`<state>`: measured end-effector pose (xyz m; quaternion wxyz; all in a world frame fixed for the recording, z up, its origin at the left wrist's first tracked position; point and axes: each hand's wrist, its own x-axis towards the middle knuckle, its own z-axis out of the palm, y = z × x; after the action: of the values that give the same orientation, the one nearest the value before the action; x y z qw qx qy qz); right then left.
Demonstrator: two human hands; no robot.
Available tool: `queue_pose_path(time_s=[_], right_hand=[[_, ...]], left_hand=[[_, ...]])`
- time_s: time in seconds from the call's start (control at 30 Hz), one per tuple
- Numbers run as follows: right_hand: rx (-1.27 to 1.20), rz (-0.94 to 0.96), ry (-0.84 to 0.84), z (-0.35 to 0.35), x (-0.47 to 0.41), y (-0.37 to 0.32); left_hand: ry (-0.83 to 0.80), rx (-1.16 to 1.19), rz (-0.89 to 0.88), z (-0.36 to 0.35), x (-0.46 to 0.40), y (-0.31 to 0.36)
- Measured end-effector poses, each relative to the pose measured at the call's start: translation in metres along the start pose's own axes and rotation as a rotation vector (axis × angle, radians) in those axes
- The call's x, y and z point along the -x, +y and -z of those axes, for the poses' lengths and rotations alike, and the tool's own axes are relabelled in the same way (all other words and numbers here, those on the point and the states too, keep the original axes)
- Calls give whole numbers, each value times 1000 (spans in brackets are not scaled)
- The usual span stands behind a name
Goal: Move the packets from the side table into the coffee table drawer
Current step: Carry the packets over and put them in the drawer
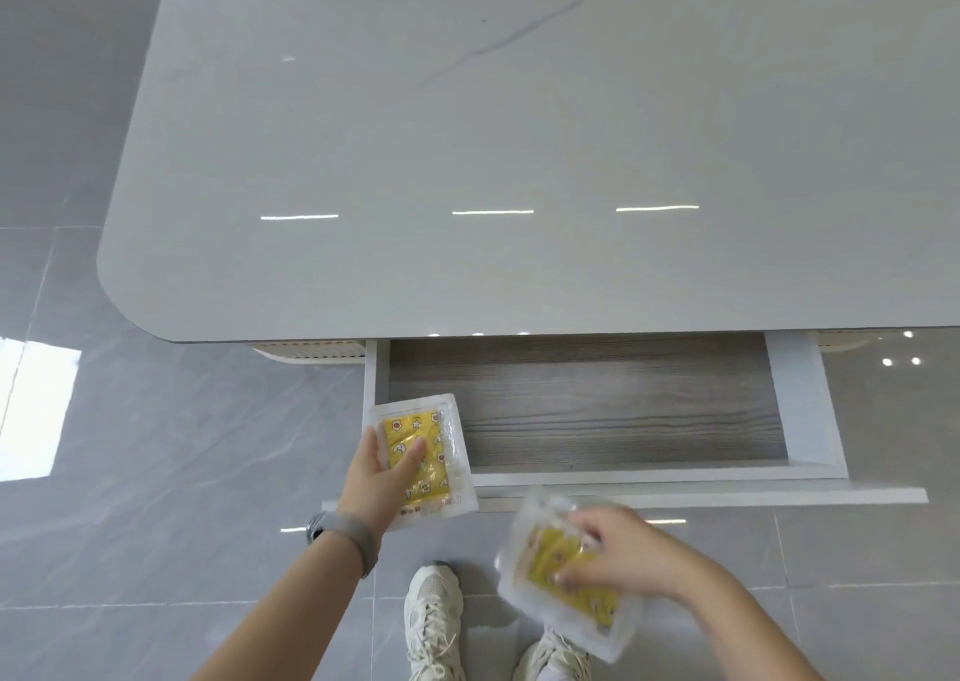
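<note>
Gripping packets (423, 459) in both hands (382, 478).

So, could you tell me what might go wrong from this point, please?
The left hand holds its packet over the drawer's left front corner; released there, it might catch the rim and fall outside. The right hand's packet is above the floor, short of the drawer, so a slip may drop it.

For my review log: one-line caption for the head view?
Each hand holds a yellow packet over the open drawer.
</note>
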<state>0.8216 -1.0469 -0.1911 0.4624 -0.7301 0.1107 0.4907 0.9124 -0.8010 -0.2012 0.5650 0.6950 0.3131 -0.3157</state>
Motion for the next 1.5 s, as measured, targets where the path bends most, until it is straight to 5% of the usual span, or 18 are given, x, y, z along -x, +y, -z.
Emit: queue_pose_path(time_s=[0.1,0.23,0.67,0.97,1.17,1.5], right_hand=[[-503,49,214,25,-13,-16],[-736,36,524,32,-78,-29],[-63,-156,618,13,-188,-21],[291,-418,749,1,-181,-31],[164,-240,819,-8,-117,-37],[334,-140,569,-34,40,-97]], left_hand=[[-19,-53,51,-3,-27,5],[-67,-197,61,-16,-59,7],[-41,-521,-24,-24,-134,-33],[97,-1217,-170,-35,-125,-21],[-8,-963,-222,-11,-74,1],[49,-897,-418,93,111,65]])
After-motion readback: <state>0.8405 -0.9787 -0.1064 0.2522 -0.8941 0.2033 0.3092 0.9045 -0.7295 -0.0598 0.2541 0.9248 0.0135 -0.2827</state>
